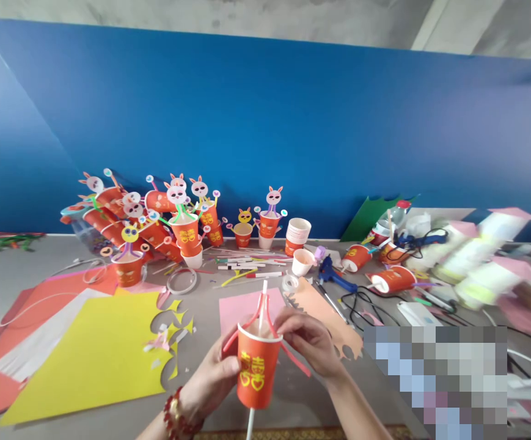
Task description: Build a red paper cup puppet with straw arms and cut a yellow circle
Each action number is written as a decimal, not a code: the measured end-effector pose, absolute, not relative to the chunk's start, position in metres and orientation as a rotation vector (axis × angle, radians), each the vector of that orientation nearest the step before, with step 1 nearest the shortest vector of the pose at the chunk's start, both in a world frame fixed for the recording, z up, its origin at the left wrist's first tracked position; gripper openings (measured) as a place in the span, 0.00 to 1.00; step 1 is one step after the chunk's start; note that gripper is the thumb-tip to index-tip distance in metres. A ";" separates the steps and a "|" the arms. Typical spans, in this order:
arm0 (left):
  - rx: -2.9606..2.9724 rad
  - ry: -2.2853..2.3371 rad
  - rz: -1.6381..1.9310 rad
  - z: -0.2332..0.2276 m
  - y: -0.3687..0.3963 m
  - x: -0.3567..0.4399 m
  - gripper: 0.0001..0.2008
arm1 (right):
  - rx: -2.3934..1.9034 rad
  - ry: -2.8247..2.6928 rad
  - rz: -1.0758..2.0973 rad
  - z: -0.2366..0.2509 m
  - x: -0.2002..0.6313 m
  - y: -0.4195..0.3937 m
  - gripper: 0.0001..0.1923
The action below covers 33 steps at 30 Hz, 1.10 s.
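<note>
An orange paper cup printed with a yellow double-happiness sign is held upright over the near edge of the grey table. It is gripped from its left side by the left hand, whose fingers are curled round the wall of the cup with the thumb lying near the print. A beaded bracelet is worn on that wrist. The right hand is set at the right of the cup's rim, its fingertips pinched together on a thin red strip that trails down and outward past the cup. A white straw rises from the cup's mouth and comes out again below the base, and red strips arch from the straw to the rim on both sides.

Behind the cup a pink paper sheet lies flat. To the left a cut yellow sheet is spread over red sheets. Farther back, finished cups with rabbit-face toppers are crowded against the blue wall, and a stack of white cups stands near them. A blue glue gun lies to the right.
</note>
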State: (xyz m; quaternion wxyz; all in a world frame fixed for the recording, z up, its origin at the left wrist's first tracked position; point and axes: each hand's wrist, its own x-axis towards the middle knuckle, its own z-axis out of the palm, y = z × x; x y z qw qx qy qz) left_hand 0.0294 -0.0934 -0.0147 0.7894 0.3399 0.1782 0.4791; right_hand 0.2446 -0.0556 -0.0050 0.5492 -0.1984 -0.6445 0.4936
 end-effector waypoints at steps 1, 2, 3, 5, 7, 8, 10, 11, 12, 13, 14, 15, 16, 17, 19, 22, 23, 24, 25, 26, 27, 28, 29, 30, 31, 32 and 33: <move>0.694 0.396 1.086 -0.019 -0.095 0.032 0.32 | -0.466 -1.504 1.157 -0.005 0.244 -0.055 0.05; 0.657 0.405 1.137 -0.023 -0.097 0.035 0.30 | -0.466 -1.488 1.142 -0.005 0.243 -0.055 0.05; 0.635 0.410 1.169 -0.026 -0.097 0.036 0.29 | -0.469 -1.480 1.125 -0.004 0.243 -0.055 0.05; 0.649 0.427 1.179 -0.030 -0.097 0.038 0.33 | -0.485 -1.495 1.094 -0.003 0.243 -0.054 0.05; 0.706 0.481 1.157 -0.032 -0.097 0.037 0.37 | -0.500 -1.527 1.081 -0.001 0.243 -0.054 0.05; 0.728 0.520 1.152 -0.032 -0.096 0.037 0.37 | -0.503 -1.541 1.081 -0.001 0.243 -0.054 0.05; 0.740 0.595 1.158 -0.032 -0.096 0.038 0.33 | -0.513 -1.561 1.072 -0.001 0.243 -0.055 0.05; 0.731 0.619 1.161 -0.031 -0.095 0.038 0.31 | -0.522 -1.570 1.064 -0.002 0.242 -0.056 0.06; 0.715 0.634 1.163 -0.030 -0.096 0.040 0.29 | -0.532 -1.575 1.055 -0.004 0.241 -0.057 0.07; 0.698 0.644 1.166 -0.029 -0.096 0.041 0.28 | -0.541 -1.578 1.048 -0.005 0.240 -0.058 0.08; 0.681 0.651 1.171 -0.029 -0.096 0.042 0.27 | -0.548 -1.581 1.041 -0.007 0.239 -0.059 0.10; 0.669 0.654 1.178 -0.028 -0.096 0.043 0.26 | -0.549 -1.586 1.034 -0.008 0.238 -0.059 0.13; 0.661 0.657 1.184 -0.028 -0.097 0.044 0.26 | -0.545 -1.592 1.026 -0.009 0.237 -0.060 0.15; 0.657 0.660 1.192 -0.028 -0.097 0.045 0.26 | -0.540 -1.598 1.016 -0.010 0.236 -0.060 0.15; 0.653 0.668 1.207 -0.028 -0.097 0.045 0.27 | -0.533 -1.600 0.999 -0.013 0.235 -0.059 0.15; 0.652 0.686 1.207 -0.030 -0.096 0.043 0.28 | -0.541 -1.592 0.999 -0.015 0.235 -0.057 0.12; 0.652 0.688 1.205 -0.030 -0.096 0.042 0.28 | -0.542 -1.590 1.003 -0.016 0.236 -0.056 0.12; 0.652 0.687 1.204 -0.030 -0.095 0.041 0.28 | -0.538 -1.592 1.006 -0.016 0.237 -0.055 0.12; 0.653 0.686 1.203 -0.031 -0.095 0.040 0.29 | -0.534 -1.597 1.007 -0.015 0.237 -0.054 0.12; 0.654 0.683 1.203 -0.031 -0.094 0.040 0.30 | -0.530 -1.607 1.003 -0.014 0.238 -0.054 0.13; 0.658 0.681 1.204 -0.032 -0.094 0.039 0.31 | -0.529 -1.619 0.993 -0.013 0.239 -0.053 0.13; 0.661 0.679 1.202 -0.032 -0.093 0.039 0.32 | -0.529 -1.630 0.978 -0.012 0.240 -0.053 0.14; 0.664 0.677 1.199 -0.032 -0.093 0.040 0.33 | -0.526 -1.639 0.961 -0.010 0.240 -0.052 0.14; 0.664 0.672 1.197 -0.032 -0.093 0.040 0.33 | -0.522 -1.646 0.946 -0.009 0.241 -0.052 0.14; 0.663 0.665 1.196 -0.032 -0.092 0.040 0.33 | -0.515 -1.649 0.935 -0.008 0.241 -0.051 0.14; 0.661 0.660 1.195 -0.032 -0.092 0.040 0.33 | -0.505 -1.651 0.925 -0.007 0.242 -0.051 0.13; 0.659 0.657 1.192 -0.032 -0.092 0.041 0.33 | -0.497 -1.652 0.914 -0.006 0.242 -0.051 0.12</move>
